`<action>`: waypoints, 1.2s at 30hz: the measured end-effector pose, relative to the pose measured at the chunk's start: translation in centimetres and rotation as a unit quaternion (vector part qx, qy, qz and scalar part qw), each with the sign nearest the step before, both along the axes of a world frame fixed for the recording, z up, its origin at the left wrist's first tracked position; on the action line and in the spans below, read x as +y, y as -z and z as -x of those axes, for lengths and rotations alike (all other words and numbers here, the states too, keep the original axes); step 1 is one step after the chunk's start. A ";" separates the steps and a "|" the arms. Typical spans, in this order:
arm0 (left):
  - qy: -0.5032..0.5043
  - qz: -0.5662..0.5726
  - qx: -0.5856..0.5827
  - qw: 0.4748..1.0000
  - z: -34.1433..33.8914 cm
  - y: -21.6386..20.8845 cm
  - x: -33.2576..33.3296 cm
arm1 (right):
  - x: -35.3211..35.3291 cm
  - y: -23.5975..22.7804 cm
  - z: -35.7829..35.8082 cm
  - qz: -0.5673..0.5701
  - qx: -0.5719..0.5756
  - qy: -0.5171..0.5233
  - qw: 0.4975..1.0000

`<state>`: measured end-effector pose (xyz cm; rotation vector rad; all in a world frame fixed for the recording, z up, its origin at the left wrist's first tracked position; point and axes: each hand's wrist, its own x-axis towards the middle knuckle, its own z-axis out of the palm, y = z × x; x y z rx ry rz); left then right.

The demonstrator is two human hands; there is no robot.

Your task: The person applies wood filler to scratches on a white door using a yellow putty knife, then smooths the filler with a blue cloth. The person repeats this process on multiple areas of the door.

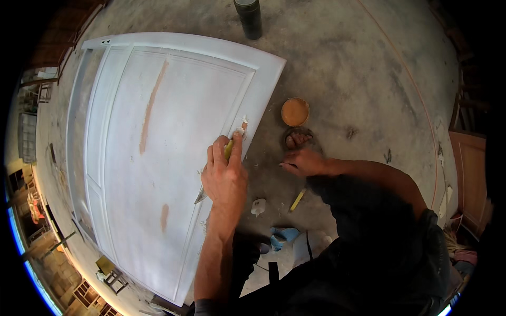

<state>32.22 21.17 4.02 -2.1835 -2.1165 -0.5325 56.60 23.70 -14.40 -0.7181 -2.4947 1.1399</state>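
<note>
My left hand (pixel 225 176) is closed around a knife (pixel 228 149) with a yellow handle; its pointed metal blade sticks out on the lower left side of the hand. The index fingertip presses at a brown patch with white flakes (pixel 243 126) on the right frame of a white panelled door (pixel 184 121). Brown filler streaks (pixel 153 108) mark the door's panel. Over the floor to the right, my right hand (pixel 304 161) has its fingers curled together beside my sandalled foot (pixel 298 140); what it holds, if anything, is hidden.
A round tub of orange-brown paste (pixel 295 112) stands beyond my foot. On the concrete lie a yellow strip-like tool (pixel 298 200), a small whitish block (pixel 258 207) and blue crumpled material (pixel 283 237). A dark cylinder (pixel 249 20) stands at the far edge. An orange cord (pixel 403 63) crosses the right side.
</note>
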 end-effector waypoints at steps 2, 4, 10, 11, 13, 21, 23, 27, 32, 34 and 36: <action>0.005 0.012 -0.004 1.000 0.3 -0.3 -0.2 | 0.3 -0.4 0.0 0.005 0.012 0.003 1.000; 0.004 0.007 -0.002 1.000 0.9 -0.1 -1.9 | 0.1 -0.1 -0.2 -0.014 0.012 0.001 1.000; -0.063 0.038 -0.026 0.997 0.8 -0.7 -7.9 | 0.6 -0.6 -0.2 -0.008 -0.002 0.011 1.000; -0.059 0.035 -0.021 0.997 0.7 -0.8 -7.8 | 0.7 -0.8 0.0 -0.011 -0.006 0.003 1.000; -0.049 0.027 -0.013 0.998 0.7 -0.9 -7.1 | 0.5 -0.4 0.1 -0.008 0.007 0.010 1.000; -0.055 0.006 -0.013 0.998 0.7 -0.4 -6.2 | 0.4 -0.2 -0.2 0.017 -0.001 0.013 1.000; -0.055 0.007 -0.014 0.998 0.9 -0.2 -6.7 | 0.6 -0.3 -0.2 0.006 0.003 0.012 1.000; -0.054 0.017 -0.019 0.998 0.5 -0.4 -6.0 | 0.1 -0.3 -0.5 0.008 0.004 0.017 1.000; -0.044 0.022 -0.019 0.999 1.3 -0.4 -6.9 | 0.7 -0.5 -0.1 -0.007 -0.007 0.008 1.000; -0.049 0.021 -0.027 0.998 1.2 -0.6 -7.5 | 0.4 -0.3 0.0 -0.001 -0.001 0.019 1.000; -0.051 0.023 -0.033 0.998 1.0 -0.4 -6.7 | -0.1 -0.1 -0.3 -0.006 0.001 0.021 1.000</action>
